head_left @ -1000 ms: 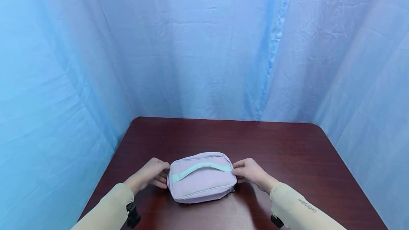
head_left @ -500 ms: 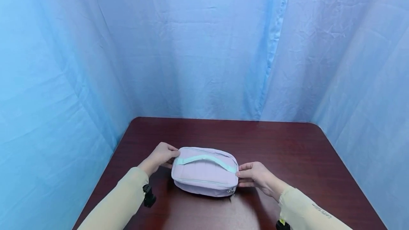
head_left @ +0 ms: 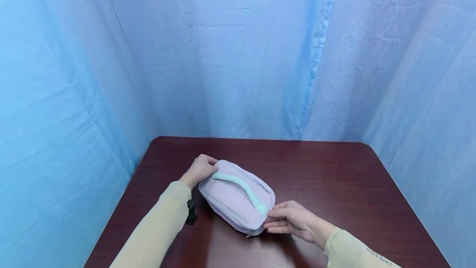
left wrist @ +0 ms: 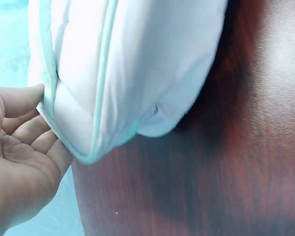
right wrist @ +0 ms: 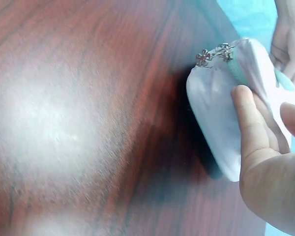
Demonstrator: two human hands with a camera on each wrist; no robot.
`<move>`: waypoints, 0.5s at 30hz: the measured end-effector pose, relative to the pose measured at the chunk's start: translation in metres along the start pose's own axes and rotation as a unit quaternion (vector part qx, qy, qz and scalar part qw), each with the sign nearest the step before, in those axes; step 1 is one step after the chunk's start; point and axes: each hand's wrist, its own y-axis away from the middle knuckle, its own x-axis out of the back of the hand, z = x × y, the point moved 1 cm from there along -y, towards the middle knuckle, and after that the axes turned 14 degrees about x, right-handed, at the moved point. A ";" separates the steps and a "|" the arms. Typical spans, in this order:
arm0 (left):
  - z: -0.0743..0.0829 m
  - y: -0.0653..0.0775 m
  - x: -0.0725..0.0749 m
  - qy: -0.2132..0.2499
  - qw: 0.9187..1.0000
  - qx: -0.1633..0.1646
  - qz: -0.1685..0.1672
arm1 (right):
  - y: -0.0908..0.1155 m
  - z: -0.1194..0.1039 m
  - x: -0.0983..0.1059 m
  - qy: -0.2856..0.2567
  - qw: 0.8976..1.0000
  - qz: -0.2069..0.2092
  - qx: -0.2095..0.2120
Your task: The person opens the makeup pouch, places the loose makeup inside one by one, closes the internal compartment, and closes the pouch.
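Note:
A pale lilac cosmetic bag (head_left: 236, 195) with a mint carrying strap (head_left: 241, 183) and mint piping lies slantwise, its left end farther away. At that far end my left hand (head_left: 201, 170) grips the edge, thumb on the upper face and fingers behind. The left wrist view shows this thumb beside the strap's end. My right hand (head_left: 291, 220) holds the near right end between thumb and fingers, which lie fairly straight against the end panel in the right wrist view. Flower-shaped metal zipper pulls (right wrist: 209, 56) hang near that end. The bag's inside is hidden.
Beneath the bag is a dark reddish-brown wooden table (head_left: 327, 173) with rounded far corners. Blue curtains (head_left: 238, 53) surround it at the back and both sides. A small black device (head_left: 191, 212) sits at my left wrist.
The bag has turned clockwise, its left end going away from me and its right end coming nearer. My left hand has moved forward and right; my right hand has come slightly nearer.

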 end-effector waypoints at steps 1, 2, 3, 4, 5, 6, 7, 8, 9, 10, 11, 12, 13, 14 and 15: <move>0.003 0.000 -0.001 -0.008 1.000 -0.004 0.004 | 0.001 0.002 -0.002 0.002 1.000 -0.004 -0.004; 0.007 0.000 -0.003 -0.018 1.000 -0.011 0.009 | 0.002 0.003 -0.003 0.004 1.000 -0.007 -0.007; 0.010 0.000 -0.004 -0.024 0.999 -0.016 0.013 | 0.002 0.005 -0.004 0.006 1.000 -0.010 -0.010; 0.013 0.000 -0.005 -0.032 0.999 -0.022 0.018 | 0.003 0.006 -0.005 0.007 1.000 -0.013 -0.012; 0.016 0.000 -0.007 -0.036 0.999 -0.025 0.021 | 0.003 0.008 -0.005 0.008 1.000 -0.016 -0.014; 0.018 0.000 -0.008 -0.041 0.998 -0.029 0.025 | 0.003 0.009 -0.005 0.008 1.000 -0.018 -0.015; 0.019 -0.001 -0.009 -0.047 0.998 -0.034 0.029 | 0.003 0.010 -0.005 0.008 1.000 -0.021 -0.016; 0.020 -0.002 -0.010 -0.053 0.997 -0.038 0.032 | 0.003 0.011 -0.005 0.009 1.000 -0.024 -0.016; 0.021 -0.003 -0.011 -0.058 0.997 -0.039 0.034 | 0.003 0.012 -0.004 0.010 0.999 -0.026 -0.018; 0.021 -0.004 -0.012 -0.064 0.997 -0.039 0.034 | 0.003 0.013 -0.003 0.014 0.999 -0.028 -0.018; 0.021 -0.005 -0.013 -0.069 0.996 -0.039 0.034 | 0.003 0.013 -0.002 0.019 0.999 -0.030 -0.019; 0.020 -0.006 -0.014 -0.075 0.996 -0.038 0.034 | 0.003 0.014 -0.001 0.025 0.999 -0.032 -0.019; 0.019 -0.006 -0.015 -0.079 0.996 -0.035 0.032 | 0.003 0.014 0.000 0.032 0.999 -0.033 -0.019; 0.018 -0.007 -0.016 -0.082 0.996 -0.034 0.030 | 0.002 0.015 0.001 0.041 0.998 -0.033 -0.018; 0.017 -0.007 -0.016 -0.084 0.996 -0.033 0.027 | 0.002 0.015 0.002 0.050 0.998 -0.034 -0.018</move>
